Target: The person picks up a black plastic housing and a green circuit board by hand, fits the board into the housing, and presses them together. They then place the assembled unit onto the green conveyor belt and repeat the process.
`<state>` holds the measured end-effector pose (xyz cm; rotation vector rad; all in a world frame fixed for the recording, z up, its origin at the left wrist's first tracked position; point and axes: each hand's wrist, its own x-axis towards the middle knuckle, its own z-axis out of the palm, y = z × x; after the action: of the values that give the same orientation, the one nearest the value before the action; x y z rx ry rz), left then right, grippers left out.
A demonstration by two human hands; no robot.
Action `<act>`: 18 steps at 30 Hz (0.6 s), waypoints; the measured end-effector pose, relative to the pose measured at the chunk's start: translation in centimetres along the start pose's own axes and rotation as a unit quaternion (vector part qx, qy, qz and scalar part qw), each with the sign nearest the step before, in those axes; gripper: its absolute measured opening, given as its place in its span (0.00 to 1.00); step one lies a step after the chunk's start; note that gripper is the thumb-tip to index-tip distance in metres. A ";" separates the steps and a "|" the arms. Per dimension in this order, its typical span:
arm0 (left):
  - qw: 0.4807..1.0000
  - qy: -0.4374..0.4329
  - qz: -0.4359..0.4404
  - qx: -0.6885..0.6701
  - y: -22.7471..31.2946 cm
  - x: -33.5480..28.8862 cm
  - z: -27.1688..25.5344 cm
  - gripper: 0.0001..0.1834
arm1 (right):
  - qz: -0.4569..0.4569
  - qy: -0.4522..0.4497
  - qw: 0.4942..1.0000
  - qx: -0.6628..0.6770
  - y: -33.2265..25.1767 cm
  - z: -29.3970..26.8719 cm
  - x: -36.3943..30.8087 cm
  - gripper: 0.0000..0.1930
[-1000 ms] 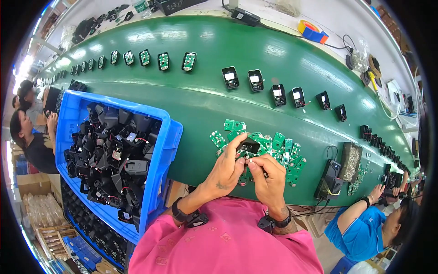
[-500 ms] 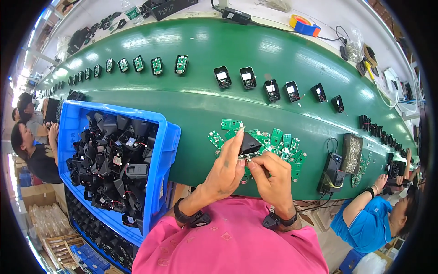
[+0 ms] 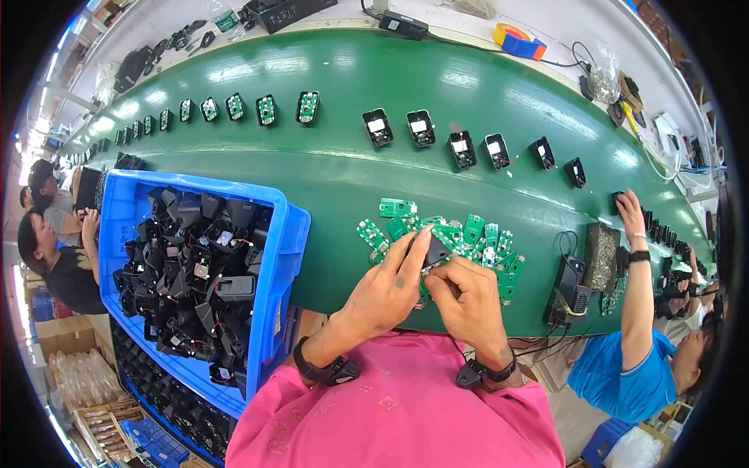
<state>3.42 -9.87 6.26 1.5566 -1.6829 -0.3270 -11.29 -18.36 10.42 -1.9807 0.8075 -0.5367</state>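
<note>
Held up above the near edge of the green table is a black plastic housing [image 3: 438,251]. My left hand [image 3: 388,285] grips it, the fingers along its left side and top. At its lower edge my right hand [image 3: 468,300] is closed, thumb and fingertips pinched together against it; what lies in that pinch is hidden. Just beyond and around both hands spreads a loose pile of green circuit boards [image 3: 473,228]. To the left, a blue crate [image 3: 295,242] is heaped with black housings [image 3: 199,269], some with thin wires showing.
Across the green table [image 3: 343,187] runs a row of open housings [image 3: 420,129]; those farther left hold green boards [image 3: 308,107]. A black power adapter [image 3: 568,300] and a grey block [image 3: 601,257] stand to the right. A co-worker in blue [image 3: 624,378] reaches over the table.
The housing has tilted and turned in my hands, showing more of its flat side. The row of housings has shifted slightly left. The co-worker's arm has stretched out to a housing at right.
</note>
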 end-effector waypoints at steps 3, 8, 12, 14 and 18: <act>0.998 0.045 -0.041 -0.027 -0.1 -0.3 1.2 0.36 | -0.020 0.030 0.999 -0.037 0.4 0.8 0.4 0.03; 0.982 0.049 -0.129 -0.128 -1.1 -0.6 1.6 0.33 | 0.012 0.112 0.994 -0.001 1.5 2.8 0.5 0.05; 0.875 0.062 -0.251 -0.409 -2.0 -1.0 2.1 0.33 | 0.120 0.099 0.980 0.121 3.5 3.1 0.7 0.08; 0.936 -0.006 -0.149 -0.318 -3.0 -0.7 1.8 0.35 | 0.133 0.022 0.978 0.158 4.4 2.7 0.7 0.09; 0.832 -0.033 -0.226 -0.506 -3.4 -1.1 1.0 0.35 | 0.164 0.088 0.961 0.206 4.4 3.4 -0.3 0.07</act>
<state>5.07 -9.86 2.95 1.0581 -0.8423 -1.2895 -10.76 -17.81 4.87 -1.3968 1.0185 -0.6300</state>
